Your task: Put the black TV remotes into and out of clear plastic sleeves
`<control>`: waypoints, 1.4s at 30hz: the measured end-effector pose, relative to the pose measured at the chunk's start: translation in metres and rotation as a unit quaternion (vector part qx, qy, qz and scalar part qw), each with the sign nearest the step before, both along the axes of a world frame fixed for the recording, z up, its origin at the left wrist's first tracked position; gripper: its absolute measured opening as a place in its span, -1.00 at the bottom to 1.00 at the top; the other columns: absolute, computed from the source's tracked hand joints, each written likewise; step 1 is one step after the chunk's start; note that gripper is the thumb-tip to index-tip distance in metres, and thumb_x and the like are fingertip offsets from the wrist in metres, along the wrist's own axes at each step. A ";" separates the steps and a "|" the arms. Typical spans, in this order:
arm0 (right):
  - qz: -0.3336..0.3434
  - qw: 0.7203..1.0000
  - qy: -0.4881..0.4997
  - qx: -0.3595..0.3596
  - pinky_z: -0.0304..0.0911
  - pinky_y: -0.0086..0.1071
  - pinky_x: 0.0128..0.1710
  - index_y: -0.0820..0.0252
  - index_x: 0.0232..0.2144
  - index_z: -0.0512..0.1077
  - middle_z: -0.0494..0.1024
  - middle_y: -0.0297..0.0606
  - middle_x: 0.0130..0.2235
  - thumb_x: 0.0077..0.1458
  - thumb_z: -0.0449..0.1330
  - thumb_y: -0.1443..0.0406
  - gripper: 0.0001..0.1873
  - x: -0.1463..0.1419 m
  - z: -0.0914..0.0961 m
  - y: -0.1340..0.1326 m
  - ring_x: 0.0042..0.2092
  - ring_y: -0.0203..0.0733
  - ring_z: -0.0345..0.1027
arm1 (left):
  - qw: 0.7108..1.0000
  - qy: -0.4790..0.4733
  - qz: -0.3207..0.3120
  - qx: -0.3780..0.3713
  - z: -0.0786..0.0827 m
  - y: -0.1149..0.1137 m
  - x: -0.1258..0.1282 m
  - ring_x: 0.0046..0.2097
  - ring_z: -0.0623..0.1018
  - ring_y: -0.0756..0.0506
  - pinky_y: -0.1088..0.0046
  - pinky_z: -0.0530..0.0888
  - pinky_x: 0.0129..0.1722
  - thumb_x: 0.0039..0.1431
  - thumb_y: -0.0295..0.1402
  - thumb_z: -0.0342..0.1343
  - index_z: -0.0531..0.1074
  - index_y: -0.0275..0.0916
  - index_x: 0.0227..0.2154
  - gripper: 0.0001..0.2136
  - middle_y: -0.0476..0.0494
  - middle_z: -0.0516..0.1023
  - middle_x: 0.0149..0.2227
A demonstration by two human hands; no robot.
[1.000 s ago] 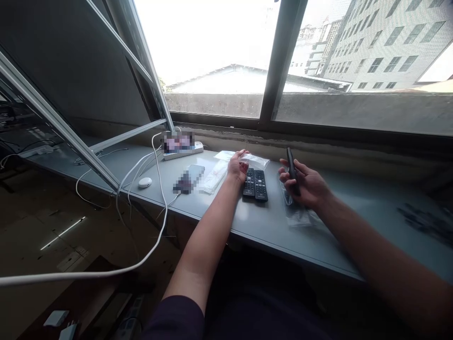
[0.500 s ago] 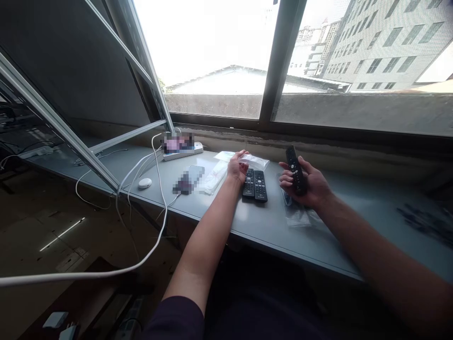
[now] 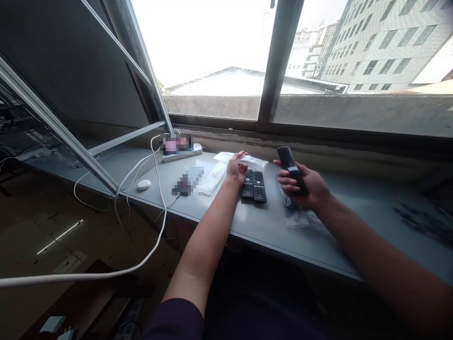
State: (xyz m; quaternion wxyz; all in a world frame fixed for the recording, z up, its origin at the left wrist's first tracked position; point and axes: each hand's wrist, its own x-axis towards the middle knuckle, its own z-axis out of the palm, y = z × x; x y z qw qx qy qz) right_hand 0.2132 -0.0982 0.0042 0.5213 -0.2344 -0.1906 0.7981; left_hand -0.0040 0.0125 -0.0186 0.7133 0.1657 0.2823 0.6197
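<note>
My right hand (image 3: 311, 186) is wrapped round a black remote control (image 3: 290, 165), raised above the table with its smooth back, bearing a small pale patch, towards me. Beneath that hand lies a clear plastic bag (image 3: 299, 217), partly covered by it. My left hand (image 3: 236, 169) rests by the clear plastic bags, its fingers curled in; whether anything is inside them is hidden. Just right of it, two black remote controls lie side by side on the table, the left one (image 3: 247, 191) partly behind my hand and the right one (image 3: 259, 186) fully in view.
White plastic packaging (image 3: 214, 178) lies left of my left hand. Farther left are a blurred-out phone (image 3: 191, 182), a round white object (image 3: 144, 184) and a power strip (image 3: 182, 153). A white cable (image 3: 161, 226) loops over the table's front edge. Dark items (image 3: 421, 222) lie far right.
My right hand has turned the remote control over: its buttons faced me before, and now its back does. My left hand stays where it was.
</note>
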 end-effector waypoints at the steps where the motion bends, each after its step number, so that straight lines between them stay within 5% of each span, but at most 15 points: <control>1: 0.001 1.000 0.002 -0.001 0.34 -0.50 -0.70 0.17 0.26 0.43 0.43 -0.30 -0.34 0.63 -0.05 0.14 -0.59 0.000 0.000 0.000 -0.53 -0.27 0.28 | 1.000 0.001 0.000 0.001 0.000 0.000 0.000 -0.46 0.58 0.12 0.70 0.37 -0.57 0.39 -0.47 0.28 0.59 -0.26 -0.18 -0.98 -0.09 0.70 -0.27; 7: -0.048 0.997 -0.032 -0.050 0.51 -0.44 -0.59 0.14 0.12 0.45 0.47 -0.24 -0.33 0.58 0.12 0.08 -0.70 -0.002 0.004 0.001 -0.43 -0.19 0.42 | 1.000 0.007 -0.001 -0.003 -0.001 0.001 0.000 -0.46 0.58 0.12 0.69 0.37 -0.57 0.41 -0.46 0.27 0.59 -0.29 -0.21 -0.96 -0.10 0.69 -0.27; 11: -0.061 0.995 -0.057 -0.058 0.68 -0.31 -0.40 0.18 0.21 0.45 0.64 0.02 -0.07 0.60 0.05 0.11 -0.63 -0.006 0.006 0.000 -0.24 -0.06 0.60 | 1.000 0.001 -0.001 -0.002 -0.002 0.002 0.001 -0.43 0.60 0.09 0.67 0.39 -0.56 0.37 -0.47 0.30 0.59 -0.29 -0.20 -0.99 -0.13 0.71 -0.25; 17: -0.025 0.999 -0.036 -0.020 0.34 -0.50 -0.71 0.15 0.26 0.46 0.55 -0.18 -0.25 0.66 -0.11 0.08 -0.52 -0.005 0.002 -0.001 -0.51 -0.26 0.30 | 1.000 0.004 0.001 -0.003 -0.001 0.002 0.000 -0.43 0.61 0.09 0.67 0.40 -0.56 0.40 -0.47 0.27 0.59 -0.28 -0.20 -0.99 -0.11 0.71 -0.25; 22: -0.002 0.999 -0.033 -0.009 0.27 -0.51 -0.74 0.22 0.17 0.49 0.43 -0.30 -0.35 0.64 -0.05 0.11 -0.58 -0.005 0.003 -0.004 -0.56 -0.32 0.18 | 1.000 0.001 -0.002 -0.001 -0.002 0.003 0.000 -0.43 0.61 0.10 0.67 0.39 -0.56 0.38 -0.47 0.28 0.59 -0.29 -0.20 -1.00 -0.13 0.71 -0.23; 28: -0.038 0.997 -0.046 -0.056 0.50 -0.49 -0.61 0.16 0.14 0.50 0.51 -0.22 -0.33 0.58 0.14 0.10 -0.68 -0.008 0.007 -0.004 -0.42 -0.20 0.45 | 1.000 0.002 -0.004 0.003 -0.003 0.003 0.000 -0.43 0.62 0.11 0.67 0.40 -0.56 0.40 -0.47 0.27 0.58 -0.29 -0.19 -0.98 -0.10 0.69 -0.25; 32: -0.043 0.993 -0.090 -0.060 0.70 -0.36 -0.39 0.22 0.21 0.48 0.68 0.02 -0.07 0.62 0.04 0.10 -0.60 -0.009 0.009 -0.004 -0.23 -0.08 0.65 | 1.000 0.001 -0.010 0.002 -0.002 0.002 0.000 -0.44 0.60 0.10 0.67 0.38 -0.57 0.40 -0.46 0.26 0.57 -0.28 -0.20 -0.98 -0.11 0.68 -0.27; 38: -0.024 0.997 -0.052 -0.052 0.25 -0.52 -0.78 0.13 0.14 0.43 0.62 -0.12 -0.20 0.65 -0.07 0.07 -0.62 -0.005 0.005 -0.002 -0.50 -0.25 0.34 | 1.000 0.002 -0.003 -0.002 -0.002 0.002 0.000 -0.42 0.62 0.09 0.68 0.41 -0.55 0.40 -0.47 0.27 0.58 -0.28 -0.19 -0.99 -0.12 0.70 -0.25; 42: -0.016 0.998 -0.057 -0.025 0.38 -0.48 -0.69 0.15 0.14 0.47 0.55 -0.18 -0.25 0.59 0.04 0.17 -0.70 -0.005 0.001 0.000 -0.47 -0.24 0.34 | 1.000 0.012 -0.005 0.002 -0.002 0.002 0.000 -0.45 0.60 0.11 0.68 0.41 -0.56 0.42 -0.45 0.26 0.59 -0.27 -0.20 -0.96 -0.11 0.71 -0.26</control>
